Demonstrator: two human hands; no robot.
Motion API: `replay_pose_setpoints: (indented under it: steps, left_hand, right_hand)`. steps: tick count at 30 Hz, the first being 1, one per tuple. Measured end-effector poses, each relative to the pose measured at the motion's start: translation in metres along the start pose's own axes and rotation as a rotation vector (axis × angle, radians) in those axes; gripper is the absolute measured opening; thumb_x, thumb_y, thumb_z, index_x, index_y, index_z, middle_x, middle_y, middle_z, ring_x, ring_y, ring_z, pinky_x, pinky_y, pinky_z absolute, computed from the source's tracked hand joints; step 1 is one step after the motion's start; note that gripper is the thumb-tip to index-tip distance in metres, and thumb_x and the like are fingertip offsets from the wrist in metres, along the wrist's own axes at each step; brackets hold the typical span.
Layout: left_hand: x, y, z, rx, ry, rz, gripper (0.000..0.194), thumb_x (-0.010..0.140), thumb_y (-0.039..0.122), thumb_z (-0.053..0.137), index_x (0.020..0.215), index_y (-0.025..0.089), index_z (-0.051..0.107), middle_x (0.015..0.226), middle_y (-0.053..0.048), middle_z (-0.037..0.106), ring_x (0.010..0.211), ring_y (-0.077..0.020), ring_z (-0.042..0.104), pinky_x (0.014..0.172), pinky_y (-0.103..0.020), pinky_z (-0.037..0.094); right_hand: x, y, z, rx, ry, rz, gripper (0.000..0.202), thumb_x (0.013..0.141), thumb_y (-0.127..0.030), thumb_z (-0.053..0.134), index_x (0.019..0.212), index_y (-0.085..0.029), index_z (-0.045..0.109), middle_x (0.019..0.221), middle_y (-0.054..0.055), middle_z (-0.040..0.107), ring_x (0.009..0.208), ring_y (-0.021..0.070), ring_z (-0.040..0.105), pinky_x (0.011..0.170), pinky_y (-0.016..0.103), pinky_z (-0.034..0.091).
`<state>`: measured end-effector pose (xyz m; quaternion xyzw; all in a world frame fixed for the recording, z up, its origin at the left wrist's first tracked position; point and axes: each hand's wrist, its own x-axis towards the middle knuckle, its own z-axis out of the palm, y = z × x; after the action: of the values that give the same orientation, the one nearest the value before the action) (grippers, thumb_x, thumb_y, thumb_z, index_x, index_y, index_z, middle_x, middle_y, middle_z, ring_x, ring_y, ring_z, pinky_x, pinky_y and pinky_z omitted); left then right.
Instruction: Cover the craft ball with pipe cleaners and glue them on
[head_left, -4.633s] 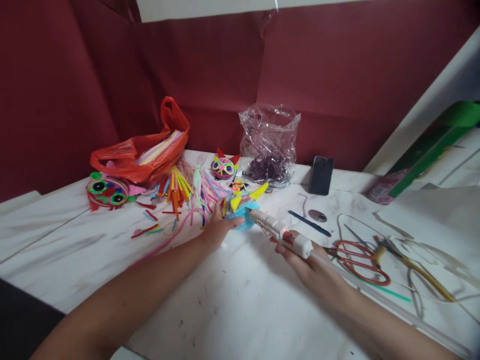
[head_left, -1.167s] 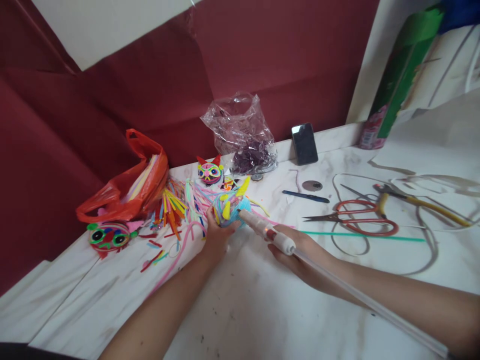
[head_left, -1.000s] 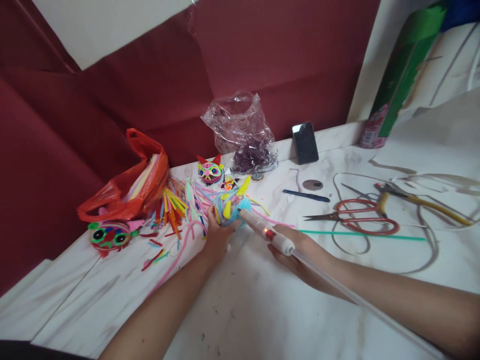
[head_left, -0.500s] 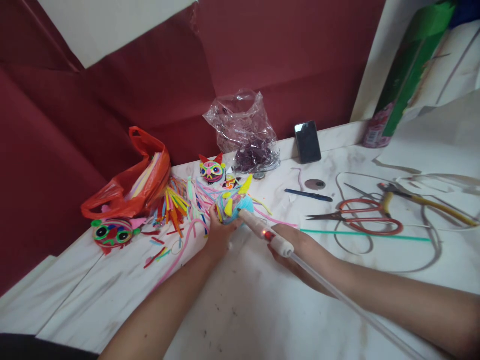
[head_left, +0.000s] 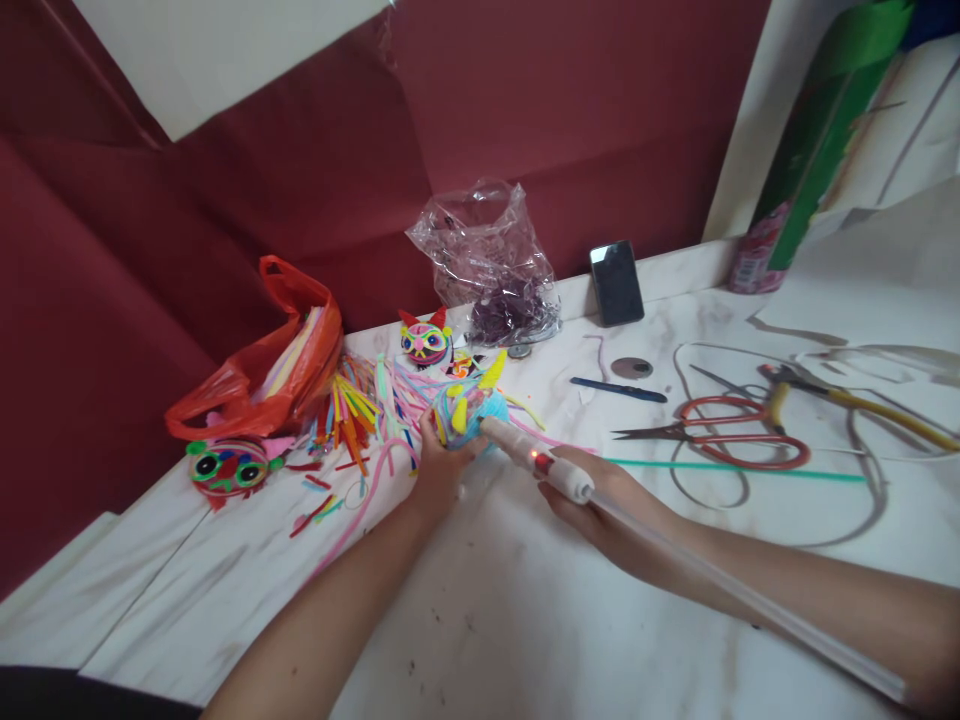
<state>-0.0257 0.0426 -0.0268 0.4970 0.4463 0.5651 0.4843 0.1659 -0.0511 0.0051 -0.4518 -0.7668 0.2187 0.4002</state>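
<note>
My left hand grips a small blue craft figure with yellow horns, wrapped in coloured strips, on the white marble table. My right hand holds a white glue gun with a red light and a long clear glue stick trailing back over my forearm. Its nozzle touches the right side of the figure. A pile of coloured strips lies just left of the figure.
A red plastic bag of strips and a round googly-eyed craft sit at the left. A small cat-face craft, clear bag and phone stand at the back. Red-handled scissors, a blue pen, a green straw and pliers lie right.
My view has tilted and shifted since 4.6 s ago. Both hands stay on the figure and the glue gun; over the last second the nozzle has stayed against the figure with only slight shifts.
</note>
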Motion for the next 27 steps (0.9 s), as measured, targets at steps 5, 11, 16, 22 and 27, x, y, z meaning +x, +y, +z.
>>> replay_pose_setpoints:
  steps: [5,11,16,22,27]
  left_hand:
    - [0.0018,-0.0023,-0.0028,0.001,-0.018,0.006,0.083,0.054,0.023,0.082,0.123,0.027,0.037,0.121,-0.007,0.058,0.107,-0.0251,0.059,0.091,-0.042,0.048]
    - [0.001,-0.0021,-0.0016,0.027,0.003,0.028,0.08,0.056,0.02,0.081,0.124,0.027,0.038,0.12,-0.006,0.059,0.105,-0.024,0.06,0.09,-0.04,0.049]
    - [-0.0011,0.0018,0.0008,0.048,0.022,0.013,0.085,0.054,0.017,0.081,0.128,0.027,0.038,0.124,-0.008,0.058,0.108,-0.0247,0.059,0.092,-0.039,0.048]
    - [-0.0004,0.0017,-0.0001,0.02,-0.002,0.004,0.083,0.053,0.021,0.081,0.125,0.029,0.039,0.123,-0.006,0.059,0.107,-0.0256,0.06,0.09,-0.043,0.048]
    - [-0.001,0.0027,-0.0001,0.017,-0.017,0.015,0.085,0.054,0.022,0.081,0.126,0.029,0.037,0.121,-0.006,0.06,0.105,-0.0246,0.06,0.09,-0.043,0.048]
  right_hand:
    - [0.0004,0.0023,-0.002,0.036,0.028,0.022,0.013,0.085,-0.022,0.044,0.072,-0.021,0.044,0.066,-0.002,0.053,0.058,0.0123,0.05,0.054,0.022,0.041]
    - [-0.0014,0.0043,-0.0013,0.031,-0.007,0.036,0.012,0.086,-0.022,0.045,0.074,-0.021,0.046,0.067,-0.002,0.055,0.06,0.0129,0.052,0.055,0.023,0.042]
    - [-0.0039,0.0031,0.0021,0.039,-0.038,0.019,0.012,0.087,-0.025,0.044,0.076,-0.021,0.048,0.073,0.001,0.06,0.063,0.0138,0.056,0.057,0.023,0.044]
    - [-0.0008,0.0013,0.0005,-0.001,0.023,0.033,0.014,0.086,-0.024,0.044,0.072,-0.021,0.047,0.067,0.0,0.058,0.059,0.0138,0.054,0.055,0.024,0.043]
    - [0.0003,0.0001,-0.0008,-0.009,0.089,0.029,0.013,0.085,-0.024,0.044,0.075,-0.021,0.051,0.07,-0.001,0.059,0.062,0.0145,0.056,0.058,0.024,0.045]
